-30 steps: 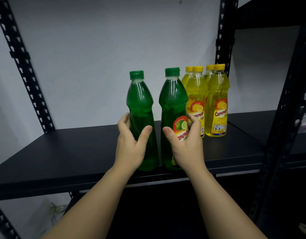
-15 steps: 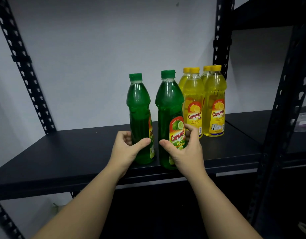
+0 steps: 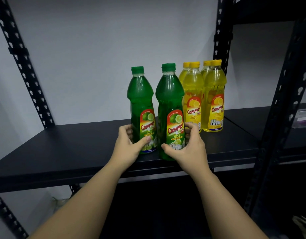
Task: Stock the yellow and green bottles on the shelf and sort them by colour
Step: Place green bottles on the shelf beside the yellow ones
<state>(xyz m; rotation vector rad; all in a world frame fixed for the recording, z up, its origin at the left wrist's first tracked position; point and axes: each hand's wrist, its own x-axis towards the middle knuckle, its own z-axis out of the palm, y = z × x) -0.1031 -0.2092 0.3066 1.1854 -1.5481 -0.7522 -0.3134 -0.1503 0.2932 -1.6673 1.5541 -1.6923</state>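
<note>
**Two green bottles in hand on the black shelf**

We see a black metal shelf board (image 3: 71, 152) carried by perforated black uprights (image 3: 24, 69) in front of a pale grey wall (image 3: 100, 49). Two clear plastic bottles of green liquid with green screw caps stand upright near its front edge, close together but not touching. Our left hand (image 3: 127, 149) grips the left green bottle (image 3: 140, 100) low down, thumb across the bottom of its red-and-yellow "Cammer" lime label and fingers curled round its far side. Our right hand (image 3: 188, 150) holds the right green bottle (image 3: 169, 100) the same way, thumb on the lower label and fingers wrapped behind. This bottle stands a little nearer the shelf edge than its neighbour.

Just to the right, further back on the same shelf, four clear plastic bottles of yellow liquid with yellow caps (image 3: 212, 94) stand upright in a tight block, two in front and two behind, their lemon labels facing us. The right green bottle stands just beside the nearest yellow one.
</note>
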